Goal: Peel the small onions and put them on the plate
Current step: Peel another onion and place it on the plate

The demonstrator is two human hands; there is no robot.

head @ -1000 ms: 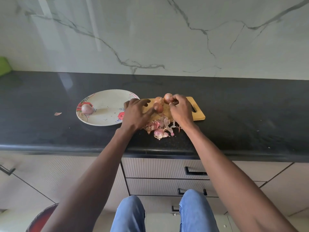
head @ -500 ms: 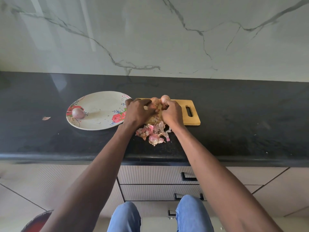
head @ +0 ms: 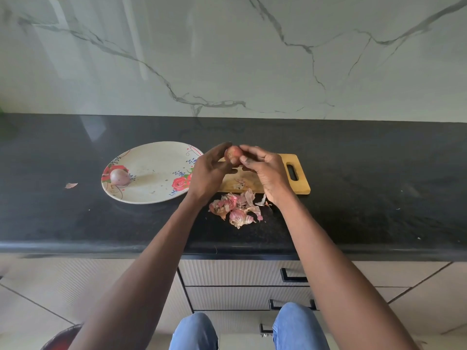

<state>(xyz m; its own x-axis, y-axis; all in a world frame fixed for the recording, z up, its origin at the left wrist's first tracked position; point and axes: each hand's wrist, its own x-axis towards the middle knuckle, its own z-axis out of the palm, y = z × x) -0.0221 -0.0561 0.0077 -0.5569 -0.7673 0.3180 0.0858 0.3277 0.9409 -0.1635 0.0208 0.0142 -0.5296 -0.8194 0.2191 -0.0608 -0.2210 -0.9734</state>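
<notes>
A small pinkish onion (head: 233, 155) is held up above the wooden cutting board (head: 299, 184) between both hands. My left hand (head: 208, 173) cups it from the left, and my right hand (head: 265, 171) pinches it from the right with thumb and fingertips. One peeled onion (head: 119, 177) lies on the left side of the white floral plate (head: 156, 190). A heap of pink onion skins (head: 236, 208) sits on the counter just in front of the board.
The black countertop (head: 366, 198) runs the full width under a marble wall. One stray skin flake (head: 71, 185) lies left of the plate. Drawers with black handles (head: 293, 276) are below the counter edge, and my knees are at the bottom.
Both hands rose off the board with one onion held between them. The other onions seen on the board earlier are no longer in sight.
</notes>
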